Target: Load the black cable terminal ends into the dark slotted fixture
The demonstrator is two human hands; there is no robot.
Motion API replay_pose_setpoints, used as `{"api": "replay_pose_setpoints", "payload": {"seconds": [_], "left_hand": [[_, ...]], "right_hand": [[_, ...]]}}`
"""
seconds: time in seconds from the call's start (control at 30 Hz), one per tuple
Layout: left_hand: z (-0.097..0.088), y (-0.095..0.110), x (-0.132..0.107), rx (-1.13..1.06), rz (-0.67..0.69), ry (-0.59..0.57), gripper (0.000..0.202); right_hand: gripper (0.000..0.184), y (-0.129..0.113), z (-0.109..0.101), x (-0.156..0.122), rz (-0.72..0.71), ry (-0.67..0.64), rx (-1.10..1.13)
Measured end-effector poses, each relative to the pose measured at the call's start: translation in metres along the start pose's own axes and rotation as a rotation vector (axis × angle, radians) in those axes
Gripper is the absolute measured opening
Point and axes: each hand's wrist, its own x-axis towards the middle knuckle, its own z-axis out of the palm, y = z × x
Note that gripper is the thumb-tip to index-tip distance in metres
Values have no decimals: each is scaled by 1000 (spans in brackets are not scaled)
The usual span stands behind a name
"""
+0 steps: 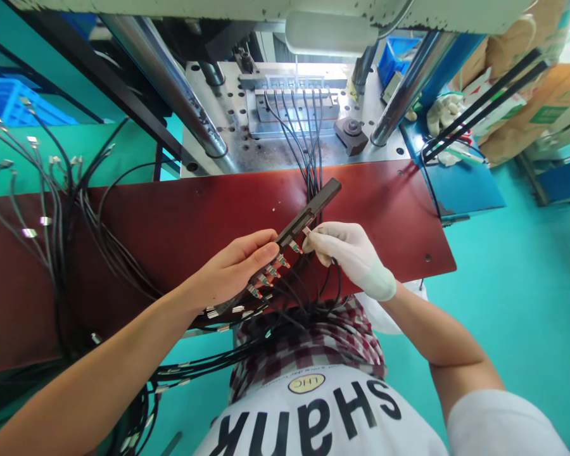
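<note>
My bare left hand (247,263) grips a long dark bar-shaped fixture (308,212), held slanted above the red board. Several cable connectors (272,271) with small coloured wire ends sit in a row along the fixture's near side. My right hand (344,250), in a white glove, pinches a cable connector (307,231) at the fixture's edge, past the others in the row. I cannot tell whether this connector is fully seated. Black cables (308,285) hang from the connectors toward my lap, where more cables lie.
Behind the red board (384,202) stands a press with a metal mold (294,107); several cables run from it. Steel columns (171,82) flank it. Bundled cables (61,209) lie at left. A blue side table (465,183) at right carries gloves (444,113).
</note>
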Motion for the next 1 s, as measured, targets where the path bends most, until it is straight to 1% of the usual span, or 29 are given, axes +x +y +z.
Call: {"api": "replay_pose_setpoints", "payload": {"seconds": [0.1, 0.2, 0.27, 0.37, 0.43, 0.5, 0.53, 0.57, 0.63, 0.7, 0.8, 0.9, 0.97, 1.0], "left_hand": [[0, 1, 0, 4, 0, -6, 36], [0, 2, 1, 43, 16, -19, 35], [0, 3, 1, 139, 44, -16, 35], [0, 4, 4, 334, 101, 24, 33], [1, 4, 5, 392, 120, 59, 33], [1, 3, 7, 384, 119, 68, 34], [1, 2, 7, 364, 114, 64, 35], [1, 1, 7, 336, 107, 56, 35], [0, 0, 7, 280, 92, 39, 34], [-1, -1, 6, 236, 84, 34, 33], [-1, -2, 5, 189, 84, 28, 33], [-2, -3, 4, 172, 82, 34, 33], [-3, -3, 4, 178, 76, 45, 34], [-4, -3, 4, 174, 71, 46, 35]], "right_hand": [[35, 0, -1, 1, 22, -45, 4], [35, 0, -1, 2, 31, -38, 7], [35, 0, 0, 3, 30, -28, -12], [39, 2, 1, 6, 6, -10, -68], [39, 2, -1, 7, -10, -1, -114], [34, 3, -4, 4, 17, -13, -95], [31, 4, -7, 2, 41, -21, -45], [33, 5, -9, -1, 65, -20, 21], [46, 9, -15, -7, 105, 16, 153], [50, 13, -18, -12, 124, 63, 227], [38, 21, -18, -18, 125, 113, 287], [29, 26, -18, -21, 115, 175, 282], [26, 27, -19, -22, 85, 204, 307], [24, 27, -21, -22, 60, 208, 355]]}}
